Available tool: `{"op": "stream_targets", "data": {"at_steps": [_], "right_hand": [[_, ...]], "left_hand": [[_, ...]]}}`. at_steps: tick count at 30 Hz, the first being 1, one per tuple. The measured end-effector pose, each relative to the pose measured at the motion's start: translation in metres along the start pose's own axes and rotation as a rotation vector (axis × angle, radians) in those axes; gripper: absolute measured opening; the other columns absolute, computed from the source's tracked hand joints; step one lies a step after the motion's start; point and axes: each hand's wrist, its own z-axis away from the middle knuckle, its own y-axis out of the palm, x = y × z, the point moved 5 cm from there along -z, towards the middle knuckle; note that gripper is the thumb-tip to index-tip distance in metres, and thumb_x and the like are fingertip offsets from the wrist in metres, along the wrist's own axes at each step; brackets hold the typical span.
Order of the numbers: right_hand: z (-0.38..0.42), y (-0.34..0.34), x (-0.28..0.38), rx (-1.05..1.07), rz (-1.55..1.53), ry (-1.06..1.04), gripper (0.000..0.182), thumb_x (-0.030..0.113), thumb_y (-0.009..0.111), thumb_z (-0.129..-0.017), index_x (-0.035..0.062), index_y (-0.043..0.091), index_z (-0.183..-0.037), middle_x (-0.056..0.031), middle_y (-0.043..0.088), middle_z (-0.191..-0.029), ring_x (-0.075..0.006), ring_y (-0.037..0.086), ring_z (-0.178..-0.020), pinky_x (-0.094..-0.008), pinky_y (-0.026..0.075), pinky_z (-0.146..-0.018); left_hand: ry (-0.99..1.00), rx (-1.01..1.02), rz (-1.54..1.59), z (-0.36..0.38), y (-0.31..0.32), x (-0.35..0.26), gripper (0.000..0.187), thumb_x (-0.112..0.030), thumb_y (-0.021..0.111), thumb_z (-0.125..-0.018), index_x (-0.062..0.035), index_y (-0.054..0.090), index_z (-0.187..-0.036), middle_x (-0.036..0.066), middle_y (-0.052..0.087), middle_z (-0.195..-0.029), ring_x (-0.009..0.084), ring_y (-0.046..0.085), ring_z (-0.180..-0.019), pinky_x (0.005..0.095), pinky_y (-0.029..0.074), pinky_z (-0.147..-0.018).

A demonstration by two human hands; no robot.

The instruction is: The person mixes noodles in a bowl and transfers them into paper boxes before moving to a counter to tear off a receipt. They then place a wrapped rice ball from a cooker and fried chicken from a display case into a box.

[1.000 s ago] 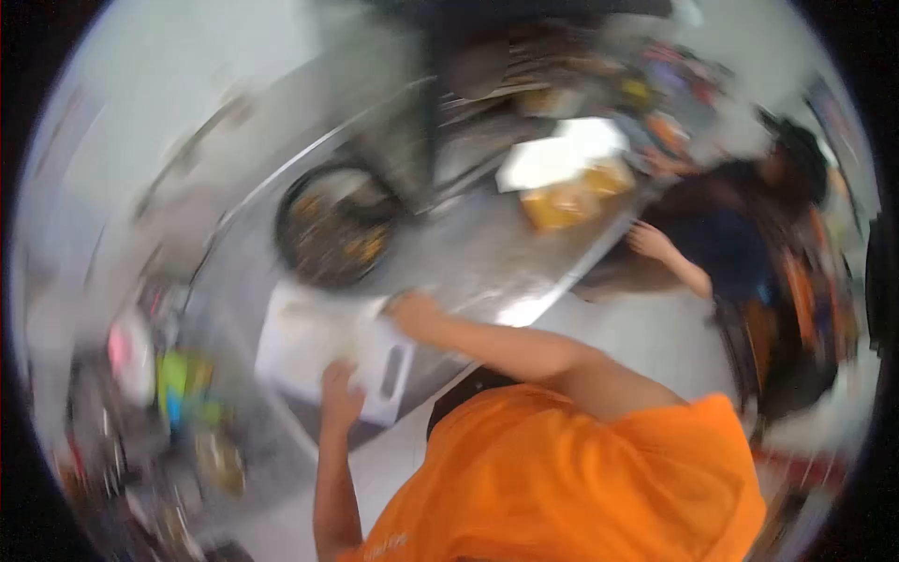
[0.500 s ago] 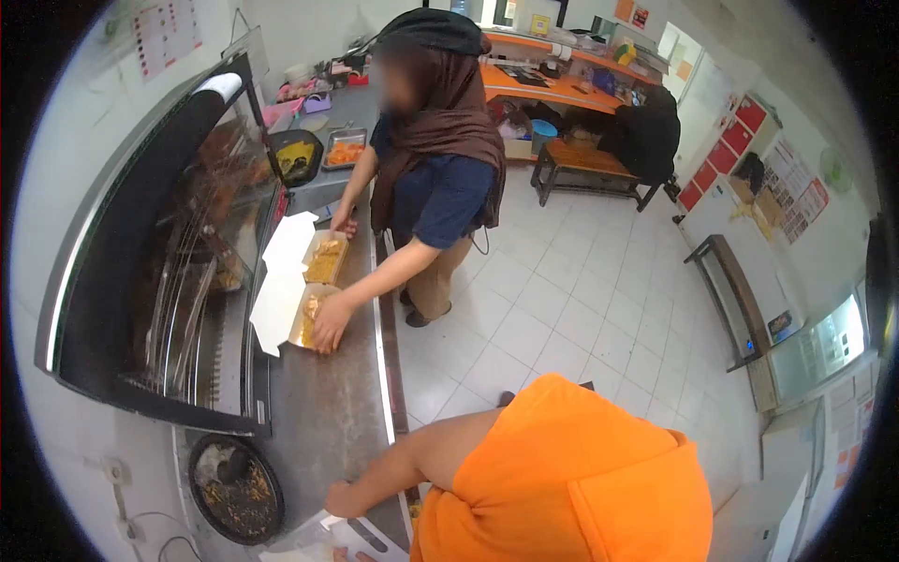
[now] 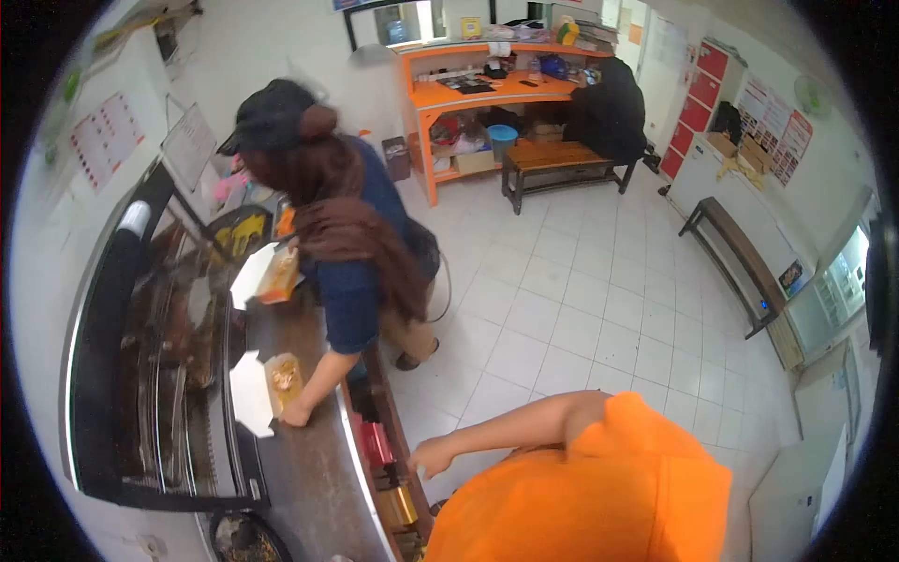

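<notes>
My right hand (image 3: 432, 456) is at the end of my bare arm, out past the orange sleeve (image 3: 599, 421). It hangs beside the front edge of the metal counter (image 3: 314, 468), its fingers loosely bent and nothing visible in them. Below and beside it, a shelf under the counter holds a red package (image 3: 377, 442) and a gold package (image 3: 397, 506). My left hand is out of view. Across the counter, a co-worker in a dark blue shirt (image 3: 348, 290) touches an open food box (image 3: 286, 377) with one hand and holds another open box (image 3: 279, 276) farther back.
A glass display case (image 3: 169, 375) stands along the wall side of the counter. In front of it sits a round dark tray (image 3: 245, 539). Behind are a wooden bench (image 3: 562, 157), a seated person in black (image 3: 613, 112), an orange desk (image 3: 496, 98) and red lockers (image 3: 702, 89).
My right hand has left the white board with the dark slot and moved off the counter's edge. The view has shifted. The co-worker has moved one box back, apart from the other.
</notes>
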Motion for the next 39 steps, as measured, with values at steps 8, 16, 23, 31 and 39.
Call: {"op": "stream_targets", "data": {"at_steps": [8, 16, 23, 31, 39], "right_hand": [[0.239, -0.132, -0.042, -0.889, -0.199, 0.223, 0.046, 0.035, 0.064, -0.094, 0.0045, 0.063, -0.128, -0.0210, 0.065, -0.127, -0.0366, 0.062, -0.118, -0.0467, 0.047, -0.100], [0.304, -0.162, -0.231, -1.361, -0.302, 0.305, 0.065, 0.054, 0.045, -0.102, 0.0104, 0.045, -0.150, -0.0172, 0.051, -0.148, -0.0355, 0.047, -0.136, -0.0527, 0.034, -0.109], [0.242, -0.263, -0.220, -1.128, -1.848, 0.247, 0.070, 0.054, 0.046, -0.103, 0.0139, 0.029, -0.158, -0.0103, 0.044, -0.156, -0.0261, 0.044, -0.141, -0.0451, 0.036, -0.111], [0.289, -0.380, -0.374, -1.200, 0.187, 0.132, 0.050, 0.035, 0.054, -0.097, 0.0157, 0.054, -0.143, -0.0117, 0.052, -0.148, -0.0308, 0.047, -0.138, -0.0694, 0.023, -0.113], [0.525, -0.284, -0.661, -0.816, -0.228, 1.404, 0.055, 0.041, 0.062, -0.092, 0.0030, 0.061, -0.132, -0.0173, 0.063, -0.133, -0.0379, 0.058, -0.124, -0.0463, 0.048, -0.104]], "left_hand": [[-0.658, 0.883, 1.089, 0.041, 0.227, -0.361, 0.029, -0.014, 0.057, -0.100, -0.0011, 0.055, -0.126, 0.012, 0.061, -0.123, 0.0222, 0.058, -0.110, 0.0370, 0.052, -0.092], [-0.703, 1.648, 1.345, 0.127, 0.294, -0.606, 0.060, -0.044, 0.056, -0.097, -0.0093, 0.045, -0.146, 0.011, 0.048, -0.150, 0.0277, 0.039, -0.141, 0.0475, 0.026, -0.119], [-0.288, 1.449, 1.357, 0.072, 0.377, -0.697, 0.066, -0.045, 0.052, -0.098, -0.0094, 0.039, -0.151, 0.013, 0.041, -0.154, 0.0318, 0.035, -0.145, 0.0522, 0.025, -0.120], [-1.079, 1.946, 1.617, 0.059, 0.567, -0.738, 0.062, -0.042, 0.048, -0.098, -0.0122, 0.037, -0.152, 0.015, 0.035, -0.157, 0.0345, 0.038, -0.143, 0.0567, 0.031, -0.117], [-0.015, 2.113, 0.948, -0.085, 0.623, -0.848, 0.046, -0.012, 0.060, -0.095, -0.0111, 0.053, -0.141, 0.008, 0.058, -0.143, 0.0222, 0.055, -0.130, 0.0385, 0.044, -0.102]]}}
